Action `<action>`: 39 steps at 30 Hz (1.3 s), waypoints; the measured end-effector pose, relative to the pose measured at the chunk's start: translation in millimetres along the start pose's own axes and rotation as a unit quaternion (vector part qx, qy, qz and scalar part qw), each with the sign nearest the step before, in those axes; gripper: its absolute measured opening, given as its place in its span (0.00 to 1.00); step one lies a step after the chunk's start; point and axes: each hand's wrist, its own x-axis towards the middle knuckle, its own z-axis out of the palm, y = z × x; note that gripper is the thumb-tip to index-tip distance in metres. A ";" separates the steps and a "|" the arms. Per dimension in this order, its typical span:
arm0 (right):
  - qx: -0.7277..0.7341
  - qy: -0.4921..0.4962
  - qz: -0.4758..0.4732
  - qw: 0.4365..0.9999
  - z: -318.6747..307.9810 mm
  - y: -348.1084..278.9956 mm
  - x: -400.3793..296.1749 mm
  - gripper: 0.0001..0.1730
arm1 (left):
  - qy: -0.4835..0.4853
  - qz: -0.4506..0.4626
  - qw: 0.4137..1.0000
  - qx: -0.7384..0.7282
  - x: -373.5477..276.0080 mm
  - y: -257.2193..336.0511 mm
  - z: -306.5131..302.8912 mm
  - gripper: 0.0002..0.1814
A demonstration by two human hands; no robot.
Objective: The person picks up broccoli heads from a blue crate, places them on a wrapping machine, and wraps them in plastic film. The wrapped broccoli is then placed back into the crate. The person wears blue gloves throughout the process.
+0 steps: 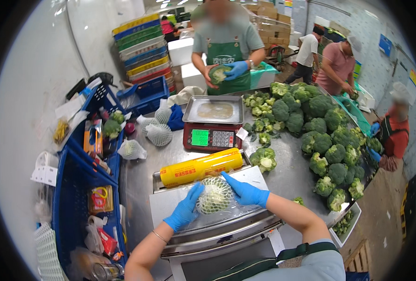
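A broccoli head in a white foam net [215, 196] sits on the flat plate of a cling-film wrapping machine [166, 207], its pale cut stem side up. My left hand [185, 210], in a blue glove, grips its left side. On the other side my right hand [247, 191], gloved in the same blue, holds it with the fingers stretched out along the net. Clear film [241, 209] lies under and around the head. Just behind stands a yellow roll of film [201, 168] with red print.
A weighing scale [213, 135] with a steel tray stands behind the roll. Netted heads [158, 134] lie at left, beside blue crates [78, 175]. Loose broccoli [320, 140] is heaped at right. Across the table a person [225, 52] holds a broccoli head [219, 73]; other people work at right.
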 end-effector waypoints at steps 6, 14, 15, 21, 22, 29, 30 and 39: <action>0.041 0.027 -0.076 0.996 11.4 -27.1 -51.0 0.40 | -0.063 -0.188 0.966 -0.168 -33.7 37.4 3.3 0.25; 0.403 -0.293 0.273 0.823 55.9 -100.1 -177.0 0.30 | -0.277 -0.407 0.696 -0.522 -133.5 163.6 -7.6 0.36; 0.465 -0.285 0.286 0.788 73.2 -94.1 -195.8 0.29 | -0.288 -0.433 0.660 -0.542 -144.2 158.3 7.2 0.37; 0.648 -0.179 0.333 0.661 166.4 -18.0 -251.7 0.27 | -0.273 -0.544 0.604 -0.515 -209.5 103.8 55.3 0.40; 0.670 -0.150 0.313 0.657 169.1 -25.0 -259.5 0.27 | -0.231 -0.531 0.611 -0.539 -235.7 99.4 49.9 0.39; 0.464 0.216 0.234 0.827 192.8 -72.4 -269.7 0.17 | 0.212 -0.417 0.793 -0.390 -259.7 150.2 101.9 0.20; 0.453 0.303 0.209 0.812 202.7 -70.5 -261.7 0.18 | 0.252 -0.415 0.786 -0.383 -253.5 147.6 110.0 0.20; 0.437 0.470 0.398 0.655 234.8 -61.1 -355.7 0.20 | 0.342 -0.582 0.664 -0.321 -338.2 169.9 125.7 0.14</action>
